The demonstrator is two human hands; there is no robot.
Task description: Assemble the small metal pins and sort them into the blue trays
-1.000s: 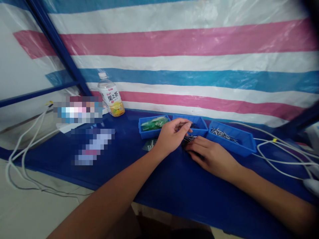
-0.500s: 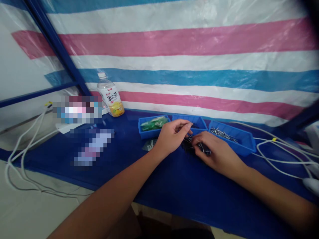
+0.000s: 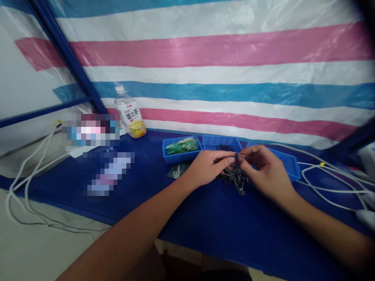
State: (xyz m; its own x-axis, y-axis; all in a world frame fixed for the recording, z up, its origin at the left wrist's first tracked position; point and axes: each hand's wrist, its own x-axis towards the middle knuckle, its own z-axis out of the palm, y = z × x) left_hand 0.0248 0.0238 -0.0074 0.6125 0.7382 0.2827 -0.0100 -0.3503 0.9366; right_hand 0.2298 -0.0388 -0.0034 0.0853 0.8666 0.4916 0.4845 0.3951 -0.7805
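Observation:
My left hand (image 3: 209,166) and my right hand (image 3: 263,168) meet fingertip to fingertip just above a loose pile of small dark metal pins (image 3: 234,177) on the blue table (image 3: 205,218). Both hands are pinched shut on a small part between them, too small to name. Behind the hands stand three blue trays: the left tray (image 3: 180,147) holds green pieces, the middle tray (image 3: 221,142) holds dark parts, and the right tray (image 3: 288,164), partly hidden by my right hand, holds metal pins.
A drink bottle (image 3: 129,113) stands at the back left of the table. White cables (image 3: 331,179) run over the right side, more cables (image 3: 26,171) hang at the left. A small clear bag (image 3: 177,170) lies beside my left wrist. A striped tarp (image 3: 205,70) forms the back wall.
My right hand has lifted off the pile of pins and come up to meet my left hand's fingertips. The pile now lies uncovered below them.

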